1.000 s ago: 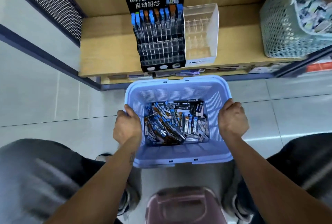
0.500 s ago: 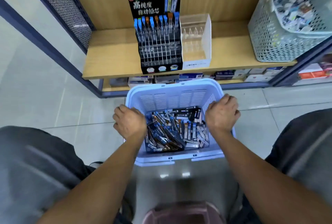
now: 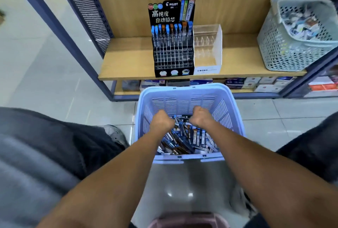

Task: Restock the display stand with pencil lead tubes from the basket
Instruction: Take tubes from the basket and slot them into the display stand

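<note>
Both hands are down inside the lilac basket, which sits on the floor just in front of the low wooden shelf. The left hand and the right hand sit side by side at the far end of the heap of pencil lead tubes, knuckles up and fingers curled downward into the pile. Whether either hand already grips a tube cannot be told, since the fingertips are buried behind the backs of the hands and among the tubes.

The tubes lie loose and crossed in the basket's floor, most with their long axes running roughly near to far or on a diagonal, a few sideways. They are flat on their sides, while the slots of the black display stand take them upright. So any tube lifted will likely need turning on end before it goes in.

The stand lies straight ahead and above the hands, on the shelf, beyond the basket's far rim. It stands a little left of the basket's middle, so the left hand looks slightly nearer to it, though both are close to equal. Its top row holds tubes with blue and orange caps; the lower rows look empty.

A clear acrylic holder touches the stand's right side, and a pale mesh basket stands well apart at the right end. The picture is soft, so tube labels cannot be read.
</note>
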Available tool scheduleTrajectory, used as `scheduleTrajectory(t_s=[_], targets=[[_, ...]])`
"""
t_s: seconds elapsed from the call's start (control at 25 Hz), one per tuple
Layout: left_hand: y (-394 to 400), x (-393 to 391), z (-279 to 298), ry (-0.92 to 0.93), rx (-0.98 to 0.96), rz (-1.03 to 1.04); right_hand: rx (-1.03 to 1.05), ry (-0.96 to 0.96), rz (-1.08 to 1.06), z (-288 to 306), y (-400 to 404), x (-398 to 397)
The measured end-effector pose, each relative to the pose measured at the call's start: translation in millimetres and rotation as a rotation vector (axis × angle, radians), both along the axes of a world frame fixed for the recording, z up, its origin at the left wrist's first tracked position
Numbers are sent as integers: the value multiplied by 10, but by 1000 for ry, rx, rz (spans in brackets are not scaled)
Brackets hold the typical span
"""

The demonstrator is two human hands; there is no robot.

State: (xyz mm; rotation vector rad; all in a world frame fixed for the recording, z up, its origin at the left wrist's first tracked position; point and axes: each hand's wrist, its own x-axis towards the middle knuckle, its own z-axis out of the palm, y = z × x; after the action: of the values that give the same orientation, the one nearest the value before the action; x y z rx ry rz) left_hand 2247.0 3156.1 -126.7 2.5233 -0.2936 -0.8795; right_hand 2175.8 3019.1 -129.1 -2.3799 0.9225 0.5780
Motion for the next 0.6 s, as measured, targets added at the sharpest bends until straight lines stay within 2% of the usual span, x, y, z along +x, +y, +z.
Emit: scheduleTrajectory(t_s=[0.16,0.28,0.4,0.6], targets=[[-136,201,-525,141,65,76,123,125,-49,-542,-1,90],[-256,204,-968,262,104,50,194,187,-16,-929,-15,169],[-336,171,-1378,304,169,28,197,182,18,-1240,-1,244],[-403,205,-1583,300,249,249,93,182,60,-1495,90,287]])
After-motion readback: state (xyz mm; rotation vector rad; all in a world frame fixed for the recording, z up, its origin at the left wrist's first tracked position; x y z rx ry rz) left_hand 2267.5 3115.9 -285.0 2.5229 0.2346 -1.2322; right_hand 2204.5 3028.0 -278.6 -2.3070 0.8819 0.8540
